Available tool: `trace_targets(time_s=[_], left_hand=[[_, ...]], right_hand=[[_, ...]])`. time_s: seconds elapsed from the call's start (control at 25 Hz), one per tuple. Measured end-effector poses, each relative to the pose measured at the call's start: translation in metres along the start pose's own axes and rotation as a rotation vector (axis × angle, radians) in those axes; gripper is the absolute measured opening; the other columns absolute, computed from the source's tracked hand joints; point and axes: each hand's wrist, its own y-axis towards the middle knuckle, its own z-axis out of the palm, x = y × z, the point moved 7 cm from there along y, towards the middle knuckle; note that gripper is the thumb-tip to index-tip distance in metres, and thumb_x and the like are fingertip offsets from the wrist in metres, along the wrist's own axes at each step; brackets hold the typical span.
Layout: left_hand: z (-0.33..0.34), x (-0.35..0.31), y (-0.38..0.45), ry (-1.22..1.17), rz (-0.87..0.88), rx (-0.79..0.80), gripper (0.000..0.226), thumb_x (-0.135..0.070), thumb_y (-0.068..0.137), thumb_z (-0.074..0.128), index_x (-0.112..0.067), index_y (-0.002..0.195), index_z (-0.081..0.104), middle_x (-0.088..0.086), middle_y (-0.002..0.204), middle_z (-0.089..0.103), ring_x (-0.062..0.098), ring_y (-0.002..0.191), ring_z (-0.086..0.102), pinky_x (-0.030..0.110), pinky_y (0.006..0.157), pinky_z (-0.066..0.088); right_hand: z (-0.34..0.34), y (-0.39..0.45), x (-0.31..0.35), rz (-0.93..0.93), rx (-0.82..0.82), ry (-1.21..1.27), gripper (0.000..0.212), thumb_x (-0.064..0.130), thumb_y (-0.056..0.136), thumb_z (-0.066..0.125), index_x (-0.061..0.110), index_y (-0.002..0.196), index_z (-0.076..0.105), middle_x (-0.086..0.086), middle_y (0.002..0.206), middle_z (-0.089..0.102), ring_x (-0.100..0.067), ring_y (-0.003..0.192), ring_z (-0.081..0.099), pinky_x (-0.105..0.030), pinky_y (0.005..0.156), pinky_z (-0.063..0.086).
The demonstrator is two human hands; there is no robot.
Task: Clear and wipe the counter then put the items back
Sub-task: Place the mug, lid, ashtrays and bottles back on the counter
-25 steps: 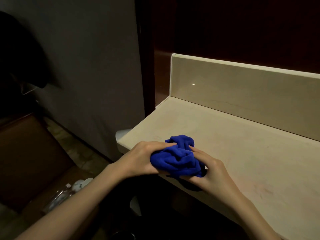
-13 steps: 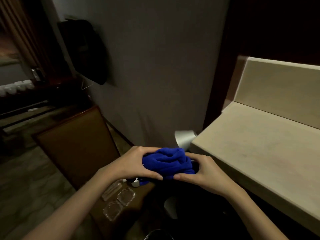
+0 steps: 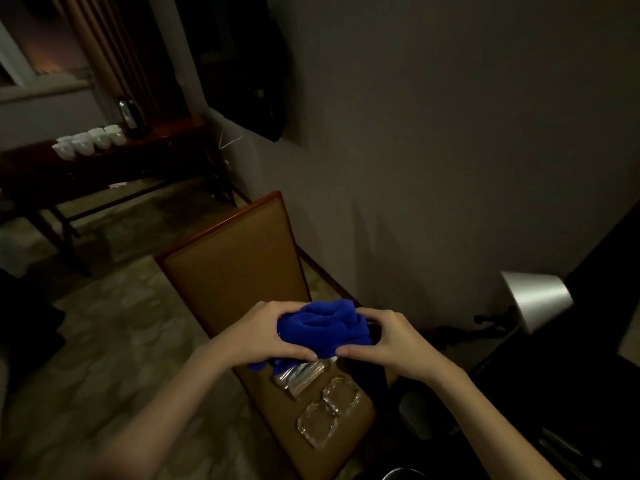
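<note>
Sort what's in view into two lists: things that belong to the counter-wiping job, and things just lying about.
Part of the job:
- blue cloth, bunched between the left hand and right hand
- two glass dishes and a shiny packet on the chair seat, probably cleared off the counter

Just lying about:
- white cups and kettle on the far table
- lamp shade

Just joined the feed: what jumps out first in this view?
A bright blue cloth, bunched between the left hand and right hand, centre frame. Directly below, on a brown chair, lie two clear glass dishes. Far left, white cups line a dark table.
</note>
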Motion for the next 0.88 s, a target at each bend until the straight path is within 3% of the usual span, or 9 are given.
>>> trace_targets(time_s=[0.32, 0.4, 0.52, 0.64, 0.88], left_hand=[[-0.029, 0.151, 0.049, -0.152, -0.232, -0.123, 0.083, -0.060, 0.054, 0.082, -0.037, 0.128, 0.054, -0.024, 0.121, 0.060, -0.004, 0.113, 0.055, 0.029, 0.096, 0.051], [-0.023, 0.188, 0.069, -0.153, -0.263, -0.114, 0.082, -0.059, 0.055, 0.082, -0.038, 0.128, 0.053, -0.026, 0.120, 0.059, -0.008, 0.111, 0.054, 0.023, 0.094, 0.051], [-0.013, 0.252, 0.104, -0.170, -0.298, -0.092, 0.073, -0.050, 0.059, 0.083, -0.038, 0.125, 0.053, -0.030, 0.113, 0.058, -0.018, 0.100, 0.051, 0.004, 0.079, 0.046], [-0.001, 0.320, 0.138, -0.171, -0.328, -0.123, 0.072, -0.046, 0.062, 0.084, -0.037, 0.126, 0.053, -0.033, 0.109, 0.055, -0.022, 0.097, 0.049, 0.000, 0.076, 0.043], [0.037, 0.438, 0.195, -0.107, -0.392, -0.123, 0.072, -0.049, 0.068, 0.080, -0.028, 0.131, 0.051, -0.016, 0.123, 0.058, 0.000, 0.111, 0.051, 0.019, 0.091, 0.046]], right_hand=[[0.034, 0.165, -0.056, -0.017, 0.171, -0.030, 0.056, 0.052, 0.068, 0.076, 0.029, 0.116, 0.057, 0.010, 0.116, 0.058, -0.003, 0.109, 0.056, -0.036, 0.097, 0.048], [0.046, 0.199, -0.083, 0.013, 0.204, -0.019, 0.054, 0.044, 0.070, 0.078, 0.024, 0.116, 0.058, 0.007, 0.115, 0.061, -0.004, 0.108, 0.059, -0.037, 0.096, 0.050], [0.067, 0.252, -0.135, 0.078, 0.243, 0.029, 0.050, 0.027, 0.072, 0.081, 0.017, 0.116, 0.059, 0.005, 0.114, 0.064, -0.005, 0.106, 0.061, -0.035, 0.097, 0.050], [0.090, 0.308, -0.190, 0.105, 0.253, 0.017, 0.051, 0.025, 0.071, 0.082, 0.018, 0.116, 0.060, 0.008, 0.112, 0.065, -0.002, 0.107, 0.060, -0.030, 0.098, 0.049], [0.137, 0.391, -0.298, 0.149, 0.247, -0.075, 0.045, 0.038, 0.067, 0.082, 0.027, 0.106, 0.062, 0.012, 0.103, 0.066, 0.000, 0.095, 0.062, -0.029, 0.088, 0.053]])
